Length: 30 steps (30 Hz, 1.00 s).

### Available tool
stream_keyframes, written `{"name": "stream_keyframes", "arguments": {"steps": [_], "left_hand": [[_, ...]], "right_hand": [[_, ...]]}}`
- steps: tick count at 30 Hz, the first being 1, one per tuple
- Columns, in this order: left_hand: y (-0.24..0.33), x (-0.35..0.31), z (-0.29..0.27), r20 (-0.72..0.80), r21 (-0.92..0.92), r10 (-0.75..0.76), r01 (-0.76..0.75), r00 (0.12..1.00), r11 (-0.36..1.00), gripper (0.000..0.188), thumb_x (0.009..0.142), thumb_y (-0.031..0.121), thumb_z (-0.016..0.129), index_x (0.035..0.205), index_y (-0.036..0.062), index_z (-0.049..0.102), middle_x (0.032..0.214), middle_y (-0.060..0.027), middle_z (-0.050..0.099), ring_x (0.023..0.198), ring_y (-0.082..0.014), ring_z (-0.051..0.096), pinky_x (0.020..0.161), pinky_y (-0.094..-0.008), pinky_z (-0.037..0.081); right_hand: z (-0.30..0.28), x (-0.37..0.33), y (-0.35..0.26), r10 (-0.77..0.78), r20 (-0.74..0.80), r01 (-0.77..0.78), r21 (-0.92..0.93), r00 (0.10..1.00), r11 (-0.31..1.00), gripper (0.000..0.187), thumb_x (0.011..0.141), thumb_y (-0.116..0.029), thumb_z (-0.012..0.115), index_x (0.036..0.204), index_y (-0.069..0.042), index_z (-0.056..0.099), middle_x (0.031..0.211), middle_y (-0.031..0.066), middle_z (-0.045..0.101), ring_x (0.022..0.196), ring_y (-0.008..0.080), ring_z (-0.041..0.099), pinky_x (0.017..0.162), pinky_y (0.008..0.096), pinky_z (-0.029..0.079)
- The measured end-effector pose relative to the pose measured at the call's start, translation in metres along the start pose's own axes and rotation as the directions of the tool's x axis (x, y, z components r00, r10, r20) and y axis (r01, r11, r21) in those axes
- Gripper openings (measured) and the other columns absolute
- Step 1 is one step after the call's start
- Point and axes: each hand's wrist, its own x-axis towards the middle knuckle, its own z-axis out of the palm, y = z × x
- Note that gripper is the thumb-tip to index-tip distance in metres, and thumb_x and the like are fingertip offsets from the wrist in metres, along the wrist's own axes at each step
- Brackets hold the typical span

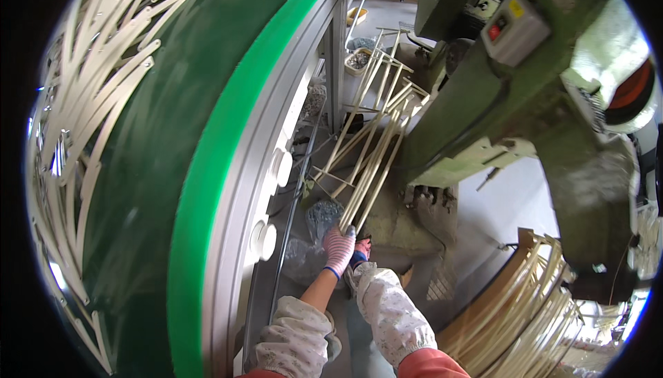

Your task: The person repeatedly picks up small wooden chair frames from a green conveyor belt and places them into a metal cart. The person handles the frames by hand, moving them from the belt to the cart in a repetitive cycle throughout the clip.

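Head view: both hands low centre, reaching down between the conveyor and the press. Left hand [339,248] in a pink striped glove, fingers wrapped tight round the lower end of a bundle of cream slats [376,144]. Bundle runs up and away from the hand, fanning out at the far end, which lies against the green press machine [483,112]. Right hand [360,248] sits just behind the left, mostly hidden; only pink glove and a blue cuff show, so can't tell whether it's closed on anything. Both forearms in floral sleeve covers.

Left of the hands: green conveyor belt [173,136] with a bright green edge and aluminium frame, many loose cream slats [90,88] spread over its far side. Lower right: stack of curved cream slats [525,309]. On the press, a grey switch box [514,27] with a red button. Crumpled plastic bags [314,233] on the floor just beside the left hand.
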Motion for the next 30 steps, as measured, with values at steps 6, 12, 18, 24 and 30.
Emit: {"name": "stream_keyframes", "arguments": {"steps": [6,12,18,24,30], "left_hand": [[0.027,0.108,0.059,-0.117,0.178,0.344,-0.321,0.931,0.93,0.06,0.074,0.04,0.058,0.121,0.0044,0.044,0.114,-0.0194,0.052,0.104,-0.0353,0.049,0.09,-0.0413,0.039],[0.083,0.144,0.06,0.405,-0.288,0.212,-0.096,0.889,0.953,0.052,0.068,0.037,0.071,0.099,-0.0026,0.056,0.085,-0.0123,0.064,0.079,-0.0235,0.06,0.071,-0.0317,0.048],[0.09,0.076,0.002,0.698,-0.526,0.216,0.284,0.682,0.802,0.022,0.079,0.022,0.065,0.083,0.0015,0.06,0.061,-0.0027,0.058,0.049,-0.0112,0.055,0.046,-0.0242,0.043],[0.051,-0.011,-0.056,0.196,-0.301,0.464,-0.398,0.864,0.867,0.032,0.076,0.031,0.067,0.08,0.0001,0.064,0.059,-0.0109,0.059,0.048,-0.0152,0.053,0.048,-0.0303,0.043],[0.013,-0.053,-0.079,0.321,-0.402,-0.102,0.233,0.942,0.885,0.028,0.076,0.026,0.068,0.081,-0.0011,0.063,0.062,-0.0065,0.061,0.058,-0.0118,0.058,0.054,-0.0269,0.046]], "right_hand": [[0.056,0.064,-0.019,-0.314,0.01,0.175,0.815,0.949,0.553,0.052,0.08,-0.033,0.055,0.12,-0.004,0.039,0.116,0.0147,0.05,0.105,0.0229,0.05,0.089,0.0368,0.041],[0.009,0.012,-0.009,-0.233,0.159,-0.196,0.97,0.959,-0.146,0.079,0.053,0.005,0.074,0.12,-0.004,0.032,0.115,0.006,0.045,0.103,0.0173,0.047,0.084,0.0331,0.044],[-0.097,-0.033,0.05,-0.729,0.188,0.332,0.796,0.659,0.506,0.047,0.074,-0.01,0.062,0.116,-0.005,0.042,0.107,0.0091,0.053,0.095,0.0203,0.053,0.084,0.0328,0.042],[-0.035,0.119,0.011,-0.591,-0.134,0.548,0.574,0.796,0.608,0.027,0.083,-0.016,0.043,0.105,-0.004,0.055,0.101,0.0156,0.058,0.091,0.0319,0.056,0.082,0.036,0.044],[0.114,0.263,-0.12,-0.398,-0.116,0.386,-0.114,0.91,0.915,0.04,0.069,-0.034,0.061,0.092,-0.004,0.05,0.112,0.0179,0.052,0.103,0.0324,0.051,0.081,0.0403,0.045]]}}
